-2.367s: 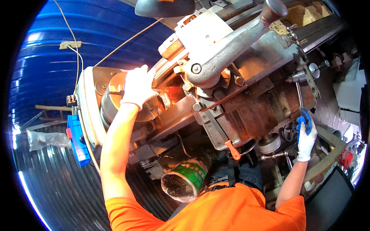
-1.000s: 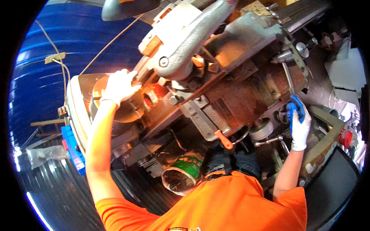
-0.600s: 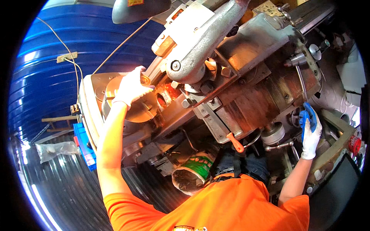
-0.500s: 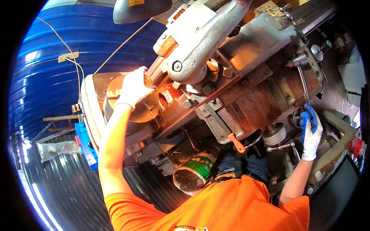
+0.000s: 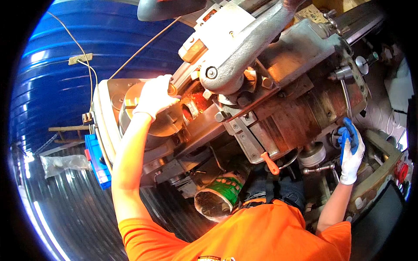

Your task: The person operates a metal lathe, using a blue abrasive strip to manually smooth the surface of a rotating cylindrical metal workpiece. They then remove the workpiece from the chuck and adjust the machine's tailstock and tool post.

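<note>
My left hand (image 5: 156, 96), in a white glove, reaches over the face of the lathe chuck (image 5: 167, 122). Its fingers curl round a ring-shaped metal part (image 5: 173, 90) at the chuck's middle; the glove covers most of that part. On the right, my right hand (image 5: 352, 150) wears a white glove with blue-coated fingers. Those fingers close at the lower end of a long steel lever (image 5: 346, 98) on the carriage. A grey cast arm (image 5: 244, 52) of the machine stands between the two hands, above the tool post area.
An orange-handled lever (image 5: 270, 163) juts from the carriage's near edge. Below stands a green and white sack (image 5: 222, 191) with dark contents. A blue crate (image 5: 96, 161) and a clear plastic bag (image 5: 65, 165) lie at the left. A grey lamp-like hood (image 5: 167, 8) hangs above.
The whole view has shifted slightly, with the machine a little further right in the picture. Both hands keep about the same places on the ring-shaped part and the lever.
</note>
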Demonstrator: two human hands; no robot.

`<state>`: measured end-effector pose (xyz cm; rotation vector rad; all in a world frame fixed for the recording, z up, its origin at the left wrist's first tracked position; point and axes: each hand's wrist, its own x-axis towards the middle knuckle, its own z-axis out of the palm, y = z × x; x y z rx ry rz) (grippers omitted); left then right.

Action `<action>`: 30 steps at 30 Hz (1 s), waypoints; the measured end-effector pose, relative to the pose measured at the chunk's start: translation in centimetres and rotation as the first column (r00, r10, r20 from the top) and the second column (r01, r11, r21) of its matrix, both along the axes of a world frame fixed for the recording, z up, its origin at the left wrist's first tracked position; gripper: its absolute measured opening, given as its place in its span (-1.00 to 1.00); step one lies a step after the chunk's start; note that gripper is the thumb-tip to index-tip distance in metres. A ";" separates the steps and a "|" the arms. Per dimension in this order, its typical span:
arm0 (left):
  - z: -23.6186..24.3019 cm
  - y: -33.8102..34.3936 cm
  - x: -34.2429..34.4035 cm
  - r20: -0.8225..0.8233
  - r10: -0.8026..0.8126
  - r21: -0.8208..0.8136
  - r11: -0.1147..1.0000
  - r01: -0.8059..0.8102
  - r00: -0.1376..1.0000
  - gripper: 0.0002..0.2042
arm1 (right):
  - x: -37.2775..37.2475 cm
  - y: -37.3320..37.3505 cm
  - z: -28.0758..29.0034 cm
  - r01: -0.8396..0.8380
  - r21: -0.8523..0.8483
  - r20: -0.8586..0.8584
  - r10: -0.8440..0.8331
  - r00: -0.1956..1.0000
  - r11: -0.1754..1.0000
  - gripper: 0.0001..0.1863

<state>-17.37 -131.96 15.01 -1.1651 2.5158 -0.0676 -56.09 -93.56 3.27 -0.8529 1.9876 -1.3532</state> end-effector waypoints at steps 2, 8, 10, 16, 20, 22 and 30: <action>0.5 0.3 -0.4 0.048 0.004 -0.007 1.000 -0.004 0.999 -0.37 | 1.6 -1.1 1.4 -0.054 -0.049 -0.018 0.053 0.998 0.997 -0.55; 0.6 0.9 0.7 0.011 0.086 -0.022 0.996 -0.086 0.996 -0.38 | 2.0 -4.9 1.6 0.130 -0.116 0.004 -0.130 0.991 0.985 -0.62; 0.4 0.8 1.2 -0.020 0.079 -0.033 0.996 -0.080 0.997 -0.37 | 0.2 -4.7 0.6 0.132 -0.113 -0.054 -0.139 0.989 0.985 -0.62; -0.2 0.8 2.2 -0.062 0.019 -0.103 0.994 -0.025 0.998 -0.36 | 2.3 -3.9 1.3 0.038 -0.144 0.053 -0.031 0.998 0.989 -0.63; -0.3 0.9 2.2 -0.059 0.046 -0.106 0.993 -0.052 0.997 -0.41 | 4.3 -3.0 2.2 0.037 -0.055 0.073 -0.033 0.997 0.998 -0.64; -0.4 0.9 2.2 -0.059 0.010 -0.122 0.992 -0.018 0.998 -0.43 | 4.5 -2.2 1.9 0.031 -0.028 0.092 -0.028 0.995 0.999 -0.65; -0.7 0.7 2.6 -0.138 -0.128 -0.164 0.981 0.105 0.982 -0.50 | 10.5 -2.1 3.5 -0.098 -0.001 0.148 0.097 0.984 0.995 -0.70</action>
